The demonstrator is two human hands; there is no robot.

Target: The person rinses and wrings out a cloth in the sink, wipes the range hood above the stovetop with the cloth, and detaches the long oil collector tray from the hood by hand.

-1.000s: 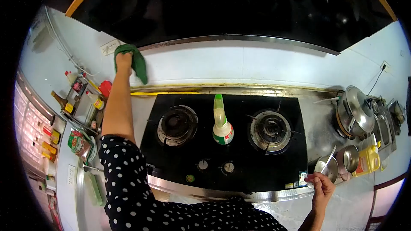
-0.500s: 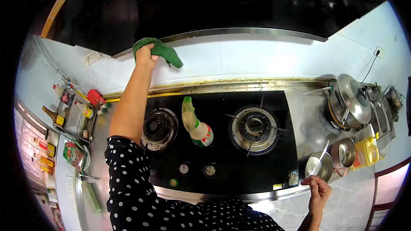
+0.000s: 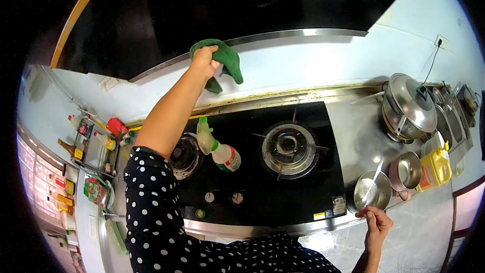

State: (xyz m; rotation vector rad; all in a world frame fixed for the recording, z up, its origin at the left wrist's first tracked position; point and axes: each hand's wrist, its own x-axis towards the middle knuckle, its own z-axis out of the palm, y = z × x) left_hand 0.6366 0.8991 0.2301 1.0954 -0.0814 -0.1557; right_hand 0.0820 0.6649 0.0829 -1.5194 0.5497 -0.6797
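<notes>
My left hand [image 3: 204, 61] is raised over the back of the stove, closed around a green cloth [image 3: 230, 61]. The cloth lies against the lower front edge of the black range hood [image 3: 303, 33], with its loose ends hanging before the wall. Down at the right, my right hand [image 3: 376, 222] has its fingers curled together beside the rim of a metal pot [image 3: 382, 195] with a white-handled utensil [image 3: 374, 179] in it. What those fingers hold, if anything, is hidden. A spray bottle [image 3: 226, 156] with a green nozzle stands on the black gas stove [image 3: 247, 131], between the burners.
To the right are a lidded steel pot [image 3: 411, 103], a smaller saucepan [image 3: 405, 169] and a yellow jug [image 3: 435, 169]. Bottles fill a rack [image 3: 96, 151] at the left. A green bottle cap [image 3: 200, 214] lies near the stove's front edge. The hood overhangs the stove.
My left hand has moved the green cloth to the right along the hood's lower edge. The camera view has tilted slightly. My right hand stays by the pot.
</notes>
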